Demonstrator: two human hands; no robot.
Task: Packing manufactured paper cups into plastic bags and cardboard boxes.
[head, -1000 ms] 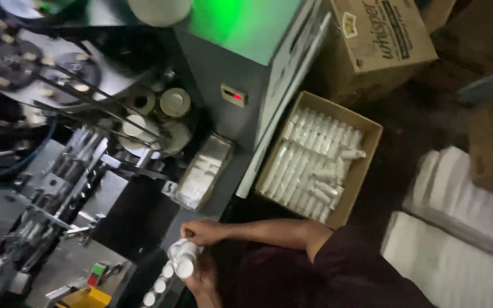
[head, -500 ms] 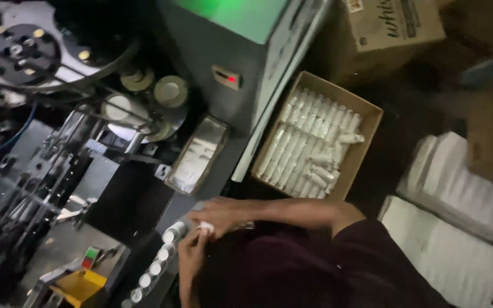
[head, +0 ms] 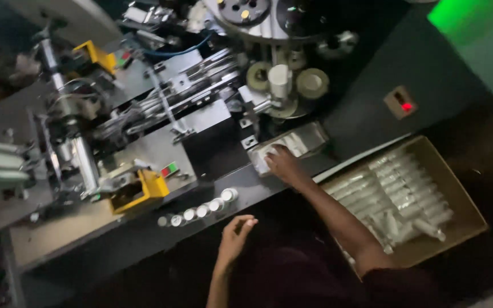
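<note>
Left hand (head: 235,235) hovers nearest, grip loosely apart, holding nothing, just near of the row of white-capped tubes (head: 201,211) on the dark tabletop (head: 144,239). Farther right, right hand (head: 283,163) rests in the metal tray (head: 309,137); its grip cannot be told. Cardboard box of tubes (head: 406,194) at right.

The right hand (head: 281,162) has left the row of white tubes (head: 201,212) and now reaches up into the metal tray (head: 309,140) at the machine. The left hand (head: 236,234) has let go too, hanging open just below the row, holding nothing.
</note>
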